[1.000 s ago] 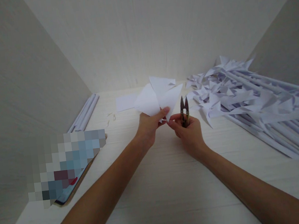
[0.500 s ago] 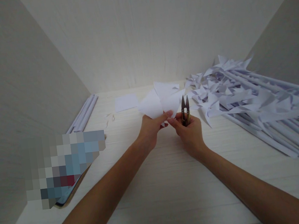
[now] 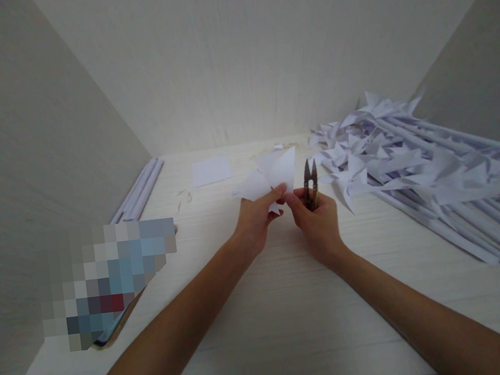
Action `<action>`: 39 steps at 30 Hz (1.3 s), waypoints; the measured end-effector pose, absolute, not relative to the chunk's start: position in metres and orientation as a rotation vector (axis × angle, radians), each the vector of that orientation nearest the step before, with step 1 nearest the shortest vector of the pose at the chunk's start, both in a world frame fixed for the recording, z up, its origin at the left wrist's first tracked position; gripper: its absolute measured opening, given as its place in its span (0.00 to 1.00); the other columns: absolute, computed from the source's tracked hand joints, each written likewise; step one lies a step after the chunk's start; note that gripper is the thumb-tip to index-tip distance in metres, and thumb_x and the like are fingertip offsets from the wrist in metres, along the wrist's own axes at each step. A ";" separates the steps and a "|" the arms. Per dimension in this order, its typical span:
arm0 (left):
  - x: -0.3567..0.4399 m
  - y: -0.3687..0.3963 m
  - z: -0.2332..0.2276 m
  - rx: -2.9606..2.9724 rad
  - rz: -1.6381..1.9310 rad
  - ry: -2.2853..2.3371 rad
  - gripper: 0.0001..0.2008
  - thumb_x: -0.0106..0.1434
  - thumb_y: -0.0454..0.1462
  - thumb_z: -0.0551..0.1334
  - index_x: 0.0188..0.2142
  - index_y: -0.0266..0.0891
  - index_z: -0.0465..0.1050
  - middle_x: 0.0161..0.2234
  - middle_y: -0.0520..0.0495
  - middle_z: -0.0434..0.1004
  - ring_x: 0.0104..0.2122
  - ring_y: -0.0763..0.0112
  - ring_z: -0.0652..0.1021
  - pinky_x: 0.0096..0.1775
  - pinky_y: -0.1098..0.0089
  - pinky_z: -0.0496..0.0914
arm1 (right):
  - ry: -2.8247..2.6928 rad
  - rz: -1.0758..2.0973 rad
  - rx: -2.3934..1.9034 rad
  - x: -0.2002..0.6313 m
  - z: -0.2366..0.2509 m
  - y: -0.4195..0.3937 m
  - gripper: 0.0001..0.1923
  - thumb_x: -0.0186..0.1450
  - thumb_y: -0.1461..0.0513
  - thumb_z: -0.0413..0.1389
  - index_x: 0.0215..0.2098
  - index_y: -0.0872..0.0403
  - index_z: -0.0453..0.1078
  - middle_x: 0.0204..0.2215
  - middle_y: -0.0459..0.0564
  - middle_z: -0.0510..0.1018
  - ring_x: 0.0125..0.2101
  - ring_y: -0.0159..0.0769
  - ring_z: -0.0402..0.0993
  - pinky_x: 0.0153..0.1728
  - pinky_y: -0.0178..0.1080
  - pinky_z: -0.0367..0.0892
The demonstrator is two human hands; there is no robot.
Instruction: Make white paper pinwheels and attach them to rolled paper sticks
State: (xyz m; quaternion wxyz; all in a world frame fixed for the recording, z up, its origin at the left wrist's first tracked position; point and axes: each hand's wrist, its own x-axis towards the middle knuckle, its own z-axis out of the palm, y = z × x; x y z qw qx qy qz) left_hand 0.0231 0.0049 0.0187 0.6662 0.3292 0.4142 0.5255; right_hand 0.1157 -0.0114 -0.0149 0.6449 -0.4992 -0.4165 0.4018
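Note:
My left hand [image 3: 256,218] is closed on a white paper pinwheel [image 3: 278,169], with the thumb pressed near its middle and the blades fanned out above. Close beside it, my right hand [image 3: 319,223] is closed around thread snips [image 3: 309,179], whose two blades point up and stand a little apart. Its thumb and forefinger meet at the pinwheel's right lower edge. Whether they also pinch something small there is hidden.
Finished paper pinwheels on rolled sticks [image 3: 391,159] are heaped at the right. Rolled paper tubes [image 3: 142,191] lie at the left wall. A paper sheet [image 3: 211,171], thin scraps [image 3: 188,197] and a phone-like device [image 3: 121,322], mostly blurred out, rest on the table.
The pinwheel's upper blades have folded down and inward, so it looks smaller, and scraps behind it now show. Both hands stay almost in place, the snips still in the right.

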 end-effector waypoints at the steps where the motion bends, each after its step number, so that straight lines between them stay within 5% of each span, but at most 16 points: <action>1: 0.023 0.005 0.019 0.739 1.190 0.933 0.08 0.42 0.34 0.67 0.23 0.36 0.69 0.23 0.53 0.68 0.23 0.79 0.68 0.22 0.77 0.60 | -0.946 0.911 -1.137 0.116 -0.015 -0.011 0.13 0.50 0.54 0.60 0.21 0.56 0.68 0.13 0.39 0.64 0.14 0.22 0.51 0.15 0.30 0.49; 23: 0.024 0.006 0.015 0.908 1.352 0.980 0.06 0.44 0.34 0.65 0.23 0.35 0.69 0.21 0.53 0.69 0.21 0.78 0.69 0.20 0.77 0.60 | -0.994 0.963 -1.093 0.117 -0.017 -0.013 0.13 0.51 0.55 0.60 0.22 0.55 0.63 0.14 0.37 0.57 0.14 0.22 0.47 0.15 0.31 0.44; 30: 0.012 0.018 0.029 0.730 1.488 1.001 0.08 0.46 0.33 0.64 0.27 0.36 0.68 0.26 0.52 0.72 0.24 0.78 0.73 0.26 0.76 0.66 | -1.053 1.322 -0.902 0.113 -0.010 -0.019 0.21 0.59 0.45 0.46 0.27 0.54 0.62 0.13 0.35 0.49 0.12 0.21 0.41 0.12 0.30 0.39; 39: 0.008 0.020 0.040 0.720 1.414 0.967 0.07 0.49 0.33 0.63 0.29 0.35 0.68 0.27 0.50 0.73 0.24 0.75 0.75 0.27 0.75 0.69 | -1.310 1.256 -1.012 0.112 -0.016 -0.025 0.21 0.61 0.46 0.43 0.23 0.54 0.57 0.12 0.36 0.52 0.13 0.22 0.47 0.13 0.29 0.43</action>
